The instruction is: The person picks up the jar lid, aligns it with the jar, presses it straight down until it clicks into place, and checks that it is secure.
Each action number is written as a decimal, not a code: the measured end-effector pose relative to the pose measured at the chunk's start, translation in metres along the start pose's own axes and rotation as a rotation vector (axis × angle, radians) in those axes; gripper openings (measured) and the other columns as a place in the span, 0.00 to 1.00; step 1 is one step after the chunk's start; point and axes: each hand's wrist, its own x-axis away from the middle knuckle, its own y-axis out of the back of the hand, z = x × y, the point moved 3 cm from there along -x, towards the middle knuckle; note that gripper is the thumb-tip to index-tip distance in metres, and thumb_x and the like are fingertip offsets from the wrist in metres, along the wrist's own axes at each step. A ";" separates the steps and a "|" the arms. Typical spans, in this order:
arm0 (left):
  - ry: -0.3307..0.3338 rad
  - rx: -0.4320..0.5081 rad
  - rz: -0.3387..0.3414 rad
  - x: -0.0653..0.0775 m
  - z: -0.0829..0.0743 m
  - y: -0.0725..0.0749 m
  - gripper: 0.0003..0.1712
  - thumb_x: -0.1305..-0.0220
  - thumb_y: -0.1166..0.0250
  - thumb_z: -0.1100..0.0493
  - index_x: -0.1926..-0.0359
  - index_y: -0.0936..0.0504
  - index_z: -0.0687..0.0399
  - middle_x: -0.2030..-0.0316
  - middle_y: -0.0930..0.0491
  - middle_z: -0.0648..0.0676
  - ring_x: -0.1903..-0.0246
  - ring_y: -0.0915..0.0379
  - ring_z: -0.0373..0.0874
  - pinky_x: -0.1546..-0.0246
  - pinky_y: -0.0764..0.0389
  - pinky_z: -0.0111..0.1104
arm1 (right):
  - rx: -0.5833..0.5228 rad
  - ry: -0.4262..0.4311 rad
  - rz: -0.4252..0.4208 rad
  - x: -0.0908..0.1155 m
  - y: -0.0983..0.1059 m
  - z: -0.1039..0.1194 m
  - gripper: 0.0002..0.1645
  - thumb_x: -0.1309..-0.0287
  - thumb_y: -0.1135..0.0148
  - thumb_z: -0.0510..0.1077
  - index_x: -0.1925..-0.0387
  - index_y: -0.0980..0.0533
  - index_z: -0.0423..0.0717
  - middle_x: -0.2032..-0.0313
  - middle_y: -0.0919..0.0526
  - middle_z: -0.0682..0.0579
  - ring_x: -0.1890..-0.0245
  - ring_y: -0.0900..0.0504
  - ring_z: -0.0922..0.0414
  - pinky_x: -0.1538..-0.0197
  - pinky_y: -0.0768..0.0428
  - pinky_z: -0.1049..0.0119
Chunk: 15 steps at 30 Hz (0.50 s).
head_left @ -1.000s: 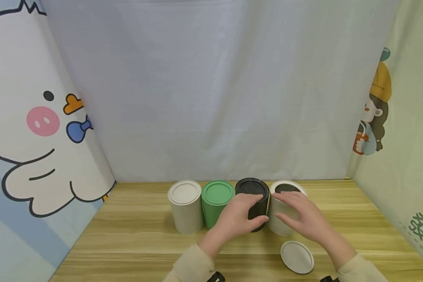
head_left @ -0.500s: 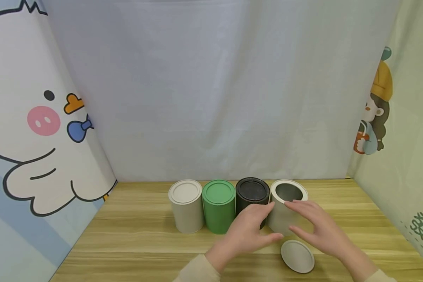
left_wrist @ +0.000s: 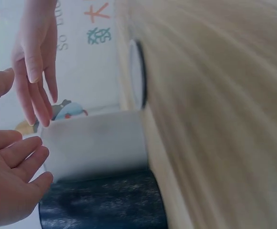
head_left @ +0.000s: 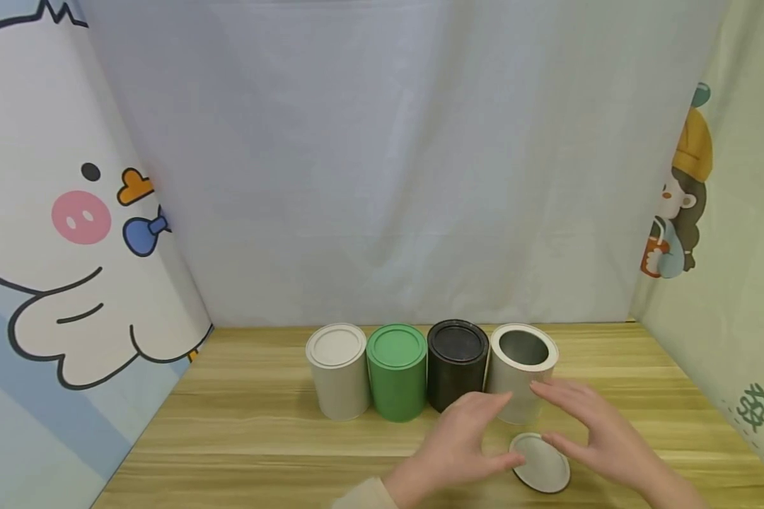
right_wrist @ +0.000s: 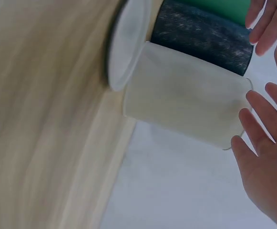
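Note:
Four is avoided here: several cylindrical cans stand in a row touching or nearly so. From the left come a white can (head_left: 337, 382) with its lid on, a green can (head_left: 397, 385) and a black can (head_left: 456, 375), both lidded, then a white can (head_left: 514, 396) with an uncovered dark opening. A round white lid (head_left: 541, 466) lies flat on the table before that last can. My left hand (head_left: 461, 449) hovers in front of the black can, fingers loosely extended, holding nothing. Above the lid's right side my right hand (head_left: 605, 438) hovers, also holding nothing.
The cans stand near the back edge of a wood-grain table (head_left: 248, 417). A pale grey curtain (head_left: 388, 177) hangs behind it. Printed cloths with cartoon figures flank the table, a white bird (head_left: 32, 212) on the left and a figure in a yellow hat (head_left: 681, 205) on the right.
Both hands have drawn back from the black can and the open white can, toward the front and slightly right. The cans and the lid stay in place.

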 end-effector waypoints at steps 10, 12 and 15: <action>0.037 -0.050 0.155 0.010 0.001 -0.024 0.46 0.44 0.30 0.34 0.32 0.29 0.54 0.38 0.25 0.49 0.42 0.28 0.39 0.43 0.28 0.26 | -0.018 0.065 0.036 0.029 -0.012 -0.018 0.42 0.59 0.19 0.45 0.39 0.24 0.41 0.43 0.20 0.51 0.41 0.28 0.60 0.35 0.42 0.81; 0.037 -0.060 0.193 0.011 0.002 -0.028 0.47 0.45 0.30 0.33 0.32 0.29 0.54 0.37 0.26 0.48 0.42 0.29 0.39 0.43 0.28 0.27 | -0.023 0.075 0.042 0.035 -0.015 -0.021 0.43 0.60 0.19 0.46 0.40 0.24 0.41 0.43 0.20 0.51 0.41 0.28 0.61 0.36 0.43 0.81; 0.031 -0.077 0.233 0.011 0.004 -0.032 0.48 0.45 0.31 0.32 0.32 0.30 0.54 0.36 0.27 0.48 0.40 0.30 0.39 0.42 0.28 0.28 | -0.028 0.086 0.056 0.042 -0.018 -0.026 0.44 0.63 0.18 0.46 0.40 0.23 0.41 0.43 0.20 0.51 0.40 0.29 0.62 0.36 0.43 0.81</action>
